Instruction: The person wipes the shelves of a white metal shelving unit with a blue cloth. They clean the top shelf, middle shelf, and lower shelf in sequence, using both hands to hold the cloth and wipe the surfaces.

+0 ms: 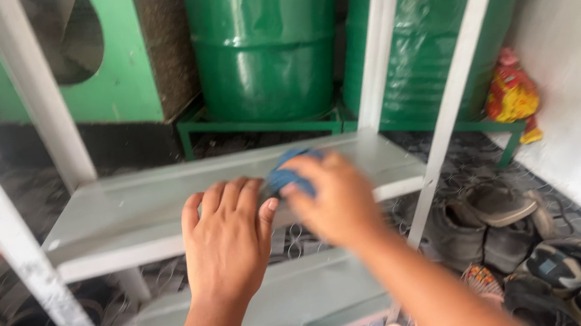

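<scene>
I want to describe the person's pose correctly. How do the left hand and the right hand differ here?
The left hand lies flat and open on the grey shelf, holding nothing; the right hand is closed on a blue cloth. The left hand looks sharp; the right hand looks blurred. Both are bare and over the same shelf.

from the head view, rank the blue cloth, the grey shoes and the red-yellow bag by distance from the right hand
1. blue cloth: gripped in the right hand, on the shelf.
2. grey shoes: on the floor, lower right.
3. red-yellow bag: by the right wall, farthest back.
</scene>
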